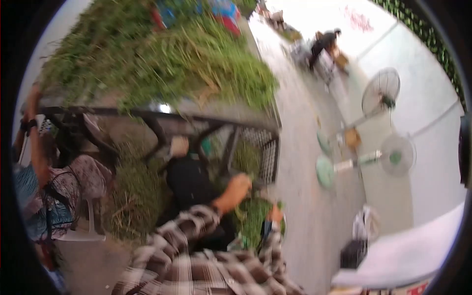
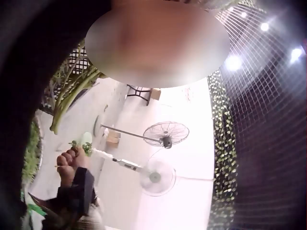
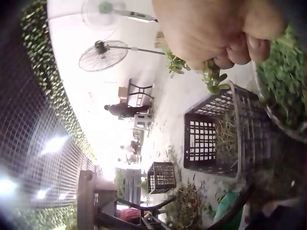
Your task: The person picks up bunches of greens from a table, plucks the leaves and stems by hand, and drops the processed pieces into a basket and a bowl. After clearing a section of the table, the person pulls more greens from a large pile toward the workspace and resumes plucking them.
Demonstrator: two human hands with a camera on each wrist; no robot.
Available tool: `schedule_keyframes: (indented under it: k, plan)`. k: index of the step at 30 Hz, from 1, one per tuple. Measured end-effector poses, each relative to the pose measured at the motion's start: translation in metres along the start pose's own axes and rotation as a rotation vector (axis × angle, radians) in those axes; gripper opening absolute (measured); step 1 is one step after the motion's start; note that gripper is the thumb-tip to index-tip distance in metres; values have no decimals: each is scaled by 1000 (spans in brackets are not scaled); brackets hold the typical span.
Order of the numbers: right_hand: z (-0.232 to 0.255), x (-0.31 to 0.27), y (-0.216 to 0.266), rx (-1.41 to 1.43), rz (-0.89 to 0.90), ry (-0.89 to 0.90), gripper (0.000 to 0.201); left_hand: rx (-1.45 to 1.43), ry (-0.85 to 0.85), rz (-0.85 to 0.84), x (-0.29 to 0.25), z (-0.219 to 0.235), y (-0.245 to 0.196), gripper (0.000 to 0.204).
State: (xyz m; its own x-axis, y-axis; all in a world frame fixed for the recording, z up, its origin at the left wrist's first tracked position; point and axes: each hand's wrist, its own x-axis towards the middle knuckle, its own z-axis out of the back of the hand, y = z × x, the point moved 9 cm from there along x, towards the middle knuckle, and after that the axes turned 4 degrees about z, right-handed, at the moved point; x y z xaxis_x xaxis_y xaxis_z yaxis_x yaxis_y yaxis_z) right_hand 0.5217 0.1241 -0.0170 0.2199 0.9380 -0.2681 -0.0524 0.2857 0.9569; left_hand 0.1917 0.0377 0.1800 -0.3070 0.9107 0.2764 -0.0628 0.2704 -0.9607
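Observation:
In the head view my left hand (image 1: 238,189) is curled, reaching forward past the edge of the table. It grips a few long green stems (image 2: 69,103), which hang close to the camera in the left wrist view; a blurred patch hides most of that hand there. My right hand (image 3: 216,33) is lower and to the right, its fingers curled round a small leafy sprig (image 3: 213,79) whose leaves stick out past the fingers. Below both hands sits a round container of picked green leaves (image 1: 255,221), also at the edge of the right wrist view.
A table heaped with cut greens (image 1: 172,64) stands ahead. Beside it is a black plastic crate (image 3: 211,139) with stems inside. More greens (image 1: 135,196) lie under the table. A person (image 1: 32,162) sits at the left, and two standing fans (image 1: 393,157) are at the right.

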Motion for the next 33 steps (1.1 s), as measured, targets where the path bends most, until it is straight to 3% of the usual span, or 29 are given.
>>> schedule_keyframes:
  k: [1, 2, 3, 5, 6, 8, 9, 10, 12, 14, 16, 18, 20, 22, 26, 28, 30, 32, 33]
  plan:
    - [11, -11, 20, -46, 46, -99, 22, -135, -73, 38, 3, 7, -12, 18]
    - [22, -26, 42, -95, 87, -199, 23, -530, 44, 604, -11, -4, 15, 19]
    - [28, -45, 72, -262, 134, -270, 26, -628, 59, 634, -11, -5, 13, 21]
    - [89, 8, 26, -545, 386, -329, 25, -718, 75, 696, -18, -6, 16, 23]
    - [97, -8, 33, -553, 367, -338, 25, -780, 74, 703, -17, -6, 14, 23]
    - [93, -26, 39, -557, 48, -86, 27, -846, 73, 702, -15, -9, 10, 23]
    - [113, 4, 18, -895, 324, -86, 35, -914, 50, 713, -13, -8, 9, 22]
    - [111, -1, 26, -896, 322, -81, 35, -980, 24, 725, -13, -7, 11, 20]
    - [98, -22, 46, -1110, 312, -15, 45, -981, 41, 729, -14, -7, 13, 21]
    - [81, -30, 61, -1113, 350, -5, 47, -1043, 31, 713, -12, -12, 12, 23]
    - [31, -61, 104, -617, 256, 152, 39, -1024, 40, 728, -11, -14, 11, 24]
    - [-27, -102, 154, -309, 263, 274, 30, -1029, -47, 780, -13, -12, 15, 24]
    - [-79, -141, 201, -402, 552, 457, 27, -1017, -45, 762, -12, -10, 17, 24]
    - [-124, -194, 246, -664, 961, 541, 23, -1079, -108, 751, -11, -6, 21, 25]
    - [-159, -223, 239, -627, 1044, 670, 23, -1118, -138, 758, -15, -4, 26, 27]
    - [-159, -199, 199, -423, 429, 768, 23, -1034, -183, 834, -16, -3, 27, 30]
    - [-155, -188, 187, -314, 321, 752, 19, -1037, -145, 818, -13, -3, 18, 32]
    - [-153, -180, 173, 1, 102, 680, 20, -1039, -74, 852, -15, -10, 14, 38]
    - [-156, -178, 170, -5, 104, 687, 20, -1038, -71, 821, -13, -12, 12, 41]
